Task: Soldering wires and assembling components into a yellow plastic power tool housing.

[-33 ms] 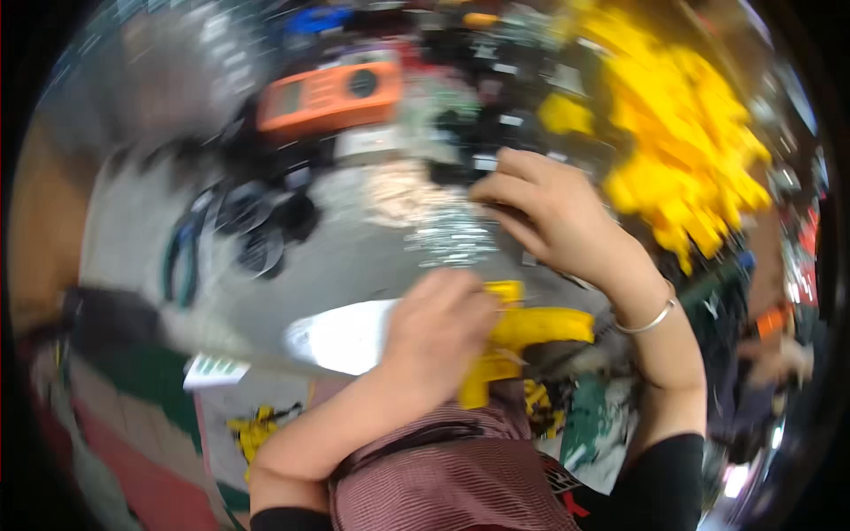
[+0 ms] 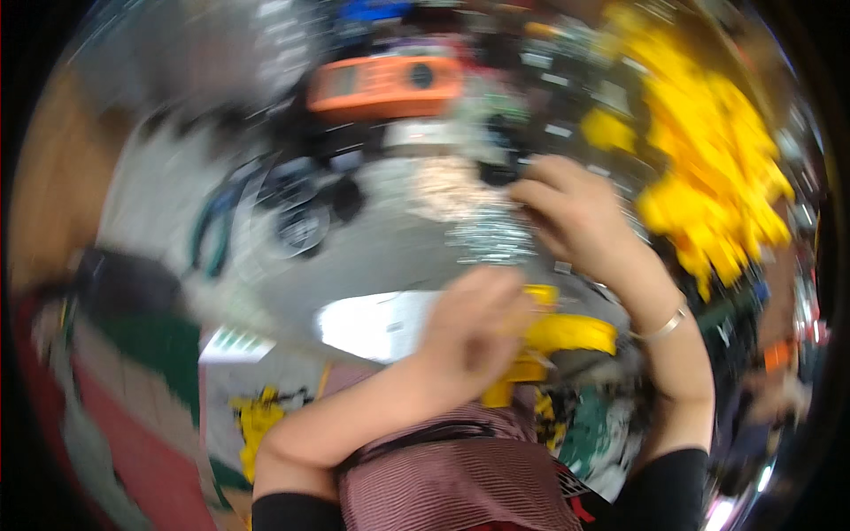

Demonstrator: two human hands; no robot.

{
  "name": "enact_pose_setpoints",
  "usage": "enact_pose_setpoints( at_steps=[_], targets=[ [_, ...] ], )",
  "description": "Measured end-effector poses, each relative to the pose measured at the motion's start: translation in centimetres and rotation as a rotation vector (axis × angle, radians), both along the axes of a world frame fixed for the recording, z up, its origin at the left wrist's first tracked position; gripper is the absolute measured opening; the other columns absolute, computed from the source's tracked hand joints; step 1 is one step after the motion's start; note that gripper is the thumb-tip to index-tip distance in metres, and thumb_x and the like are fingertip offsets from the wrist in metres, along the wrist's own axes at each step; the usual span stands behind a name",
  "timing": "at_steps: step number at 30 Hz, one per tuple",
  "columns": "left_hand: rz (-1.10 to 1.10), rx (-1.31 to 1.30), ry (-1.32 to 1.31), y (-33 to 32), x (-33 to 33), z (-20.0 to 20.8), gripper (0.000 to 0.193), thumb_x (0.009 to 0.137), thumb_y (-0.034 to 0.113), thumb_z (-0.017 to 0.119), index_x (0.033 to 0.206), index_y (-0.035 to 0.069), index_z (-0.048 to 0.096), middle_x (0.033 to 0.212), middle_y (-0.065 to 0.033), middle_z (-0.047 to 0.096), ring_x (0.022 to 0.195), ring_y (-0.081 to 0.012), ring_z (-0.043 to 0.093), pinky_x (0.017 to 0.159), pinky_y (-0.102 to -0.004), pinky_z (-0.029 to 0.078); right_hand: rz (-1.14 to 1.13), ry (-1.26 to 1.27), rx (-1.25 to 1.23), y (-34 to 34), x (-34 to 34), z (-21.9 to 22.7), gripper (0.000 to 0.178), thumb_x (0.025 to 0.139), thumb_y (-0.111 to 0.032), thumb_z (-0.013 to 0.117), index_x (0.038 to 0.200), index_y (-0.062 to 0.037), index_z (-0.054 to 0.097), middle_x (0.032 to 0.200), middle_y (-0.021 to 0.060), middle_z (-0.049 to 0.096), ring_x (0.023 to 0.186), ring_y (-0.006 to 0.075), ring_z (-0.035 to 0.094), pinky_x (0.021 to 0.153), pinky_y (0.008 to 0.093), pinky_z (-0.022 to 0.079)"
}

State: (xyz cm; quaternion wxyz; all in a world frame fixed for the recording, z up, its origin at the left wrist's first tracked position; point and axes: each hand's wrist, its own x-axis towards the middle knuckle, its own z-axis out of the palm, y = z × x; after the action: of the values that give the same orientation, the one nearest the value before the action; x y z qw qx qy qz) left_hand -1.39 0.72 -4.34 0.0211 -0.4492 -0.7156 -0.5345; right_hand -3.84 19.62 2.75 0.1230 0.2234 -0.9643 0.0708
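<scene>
My left hand [image 2: 478, 319] is closed on a yellow plastic part [image 2: 575, 334] at the table's near edge, its arms sticking out past my fingers to the right and below. Just beyond lies a heap of small silver metal pieces, possibly screws [image 2: 490, 234]. My right hand [image 2: 575, 212] hovers at the right side of this heap, fingers curled toward the thumb; blur hides whatever may be between the tips. Beside the heap is a pile of small pale beige pieces [image 2: 447, 188]. Left of my left hand, a bright white patch [image 2: 372, 323] shows on the grey tabletop [image 2: 354, 270].
An orange meter with a dial [image 2: 385, 87] lies at the back. A large pile of yellow parts [image 2: 708, 150] covers the right. Dark-handled pliers [image 2: 212, 226] and clear round rolls, perhaps tape [image 2: 301, 226], are on the left. More yellow pieces [image 2: 258, 425] sit below the table edge.
The whole view has swung, so table and hands appear farther right in the picture. Relative to the heap and the yellow part, both hands stay nearly in place.
</scene>
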Motion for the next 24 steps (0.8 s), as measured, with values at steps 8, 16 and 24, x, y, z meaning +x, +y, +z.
enact_pose_setpoints(
  at_steps=[8,16,24],
  targets=[
    [0.127,0.034,0.128,3.5,1.6,-1.0,0.013,0.075,0.018,0.058,0.075,0.005,0.063,0.087,-0.0084,0.056,0.091,-0.0253,0.053,0.077,-0.0343,0.043,0.021,0.103,0.137,2.3,-1.7,-3.6,0.018,0.075,0.005,0.065,0.089,-0.0015,0.057,0.094,0.0160,0.055,0.087,0.0361,0.057,0.075,0.0387,0.047],
    [0.141,-0.043,0.182,3.6,2.1,-0.2,0.013,0.078,0.018,0.057,0.076,0.009,0.066,0.085,-0.0069,0.059,0.088,-0.0241,0.055,0.076,-0.0363,0.044,-0.228,-0.198,-0.712,9.8,0.3,-3.4,0.008,0.092,0.003,0.054,0.098,-0.0022,0.057,0.100,0.0059,0.060,0.093,0.0143,0.058,0.083,0.0259,0.047],
    [0.049,-0.064,0.097,-1.1,0.5,1.0,0.022,0.076,0.004,0.066,0.096,0.001,0.061,0.099,-0.0146,0.060,0.095,-0.0337,0.056,0.084,-0.0416,0.047,-0.554,-0.313,-0.593,0.2,12.5,3.4,0.012,0.087,-0.005,0.063,0.097,0.0001,0.066,0.080,0.0044,0.064,0.071,0.0096,0.059,0.064,0.0220,0.047]
  ],
)
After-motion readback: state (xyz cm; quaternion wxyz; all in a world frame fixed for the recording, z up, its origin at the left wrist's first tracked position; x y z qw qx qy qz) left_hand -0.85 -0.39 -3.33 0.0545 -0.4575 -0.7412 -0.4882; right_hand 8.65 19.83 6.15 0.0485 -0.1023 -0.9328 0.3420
